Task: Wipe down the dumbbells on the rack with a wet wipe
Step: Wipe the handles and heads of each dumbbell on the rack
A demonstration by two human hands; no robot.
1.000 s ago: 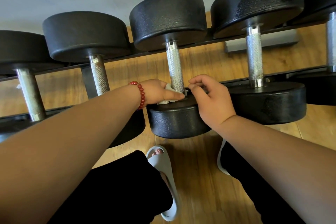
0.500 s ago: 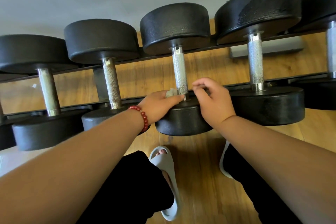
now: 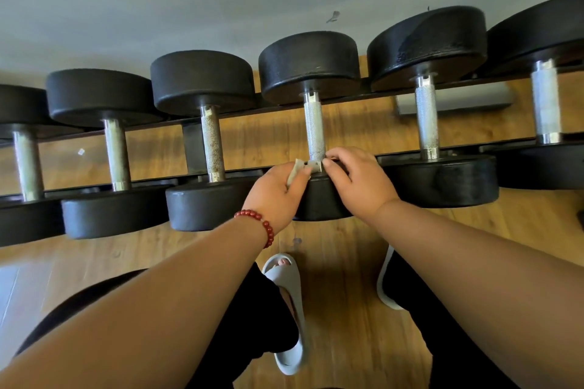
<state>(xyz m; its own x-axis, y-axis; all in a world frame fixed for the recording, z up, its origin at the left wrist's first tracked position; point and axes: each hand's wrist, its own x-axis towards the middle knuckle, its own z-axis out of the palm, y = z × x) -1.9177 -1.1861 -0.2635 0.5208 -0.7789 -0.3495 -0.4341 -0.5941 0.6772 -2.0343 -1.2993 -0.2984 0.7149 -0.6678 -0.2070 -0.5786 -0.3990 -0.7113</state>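
Note:
Several black dumbbells with knurled steel handles lie across a dark rack (image 3: 354, 95). The middle dumbbell (image 3: 311, 68) has both my hands at the near end of its handle (image 3: 314, 126). My left hand (image 3: 278, 191), with a red bead bracelet on the wrist, pinches a small white wet wipe (image 3: 295, 170) against the collar on the handle's left side. My right hand (image 3: 357, 180) rests on the near weight head, fingers curled against the collar's right side. The near head is mostly hidden under my hands.
Neighbouring dumbbells sit close on both sides, one at left (image 3: 208, 136) and one at right (image 3: 426, 117). A grey wall rises behind the rack. Below is wooden floor (image 3: 341, 309), with my feet in grey slippers (image 3: 289, 309) and my dark trousers.
The view has shifted so more dumbbells show at the left. My left hand has lifted from the weight head to the collar, and the wipe now sticks up between its fingers. My right hand stays put.

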